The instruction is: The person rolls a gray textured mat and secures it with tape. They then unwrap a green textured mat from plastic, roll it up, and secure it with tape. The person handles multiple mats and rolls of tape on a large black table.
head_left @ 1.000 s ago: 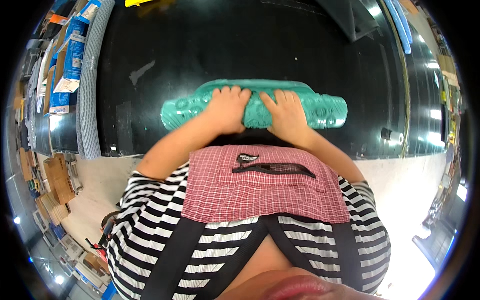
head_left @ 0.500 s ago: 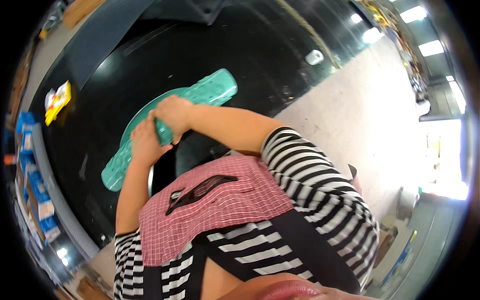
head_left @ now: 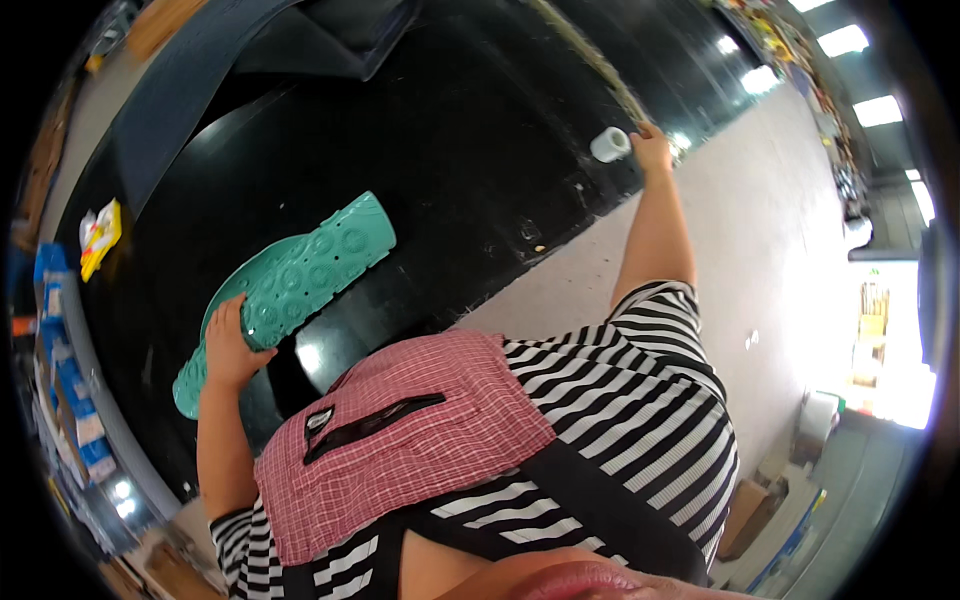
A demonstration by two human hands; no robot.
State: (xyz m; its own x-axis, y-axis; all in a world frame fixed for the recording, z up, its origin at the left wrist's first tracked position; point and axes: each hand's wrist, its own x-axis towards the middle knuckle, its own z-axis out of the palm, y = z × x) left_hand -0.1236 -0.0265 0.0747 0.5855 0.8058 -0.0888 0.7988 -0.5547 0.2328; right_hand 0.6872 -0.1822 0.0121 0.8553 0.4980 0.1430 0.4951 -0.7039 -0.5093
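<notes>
A teal plastic mat (head_left: pixel 318 262) with round raised patterns and small holes lies rolled over on the black table, in front of me to the left. My left hand (head_left: pixel 230 345) wraps its lower part, fingers over the top and thumb on the near side. Far to the right, my right arm is stretched out to the table's edge. There my right hand (head_left: pixel 652 150) is closed at the near end of a long yellowish cord bundle (head_left: pixel 590 55); its fingertips are partly hidden. A white roll (head_left: pixel 610 145) stands just left of that hand.
The glossy black table (head_left: pixel 470 180) spreads ahead. Dark sheet material (head_left: pixel 190 110) lies at the far left, near a yellow and white packet (head_left: pixel 100 238). Blue boxes (head_left: pixel 75 390) line the left side. A pale floor (head_left: pixel 740 230) runs along the right.
My right hand has left the mat and reached far right to the cord's end. The mat has shifted toward me and left, with my left hand still on it.
</notes>
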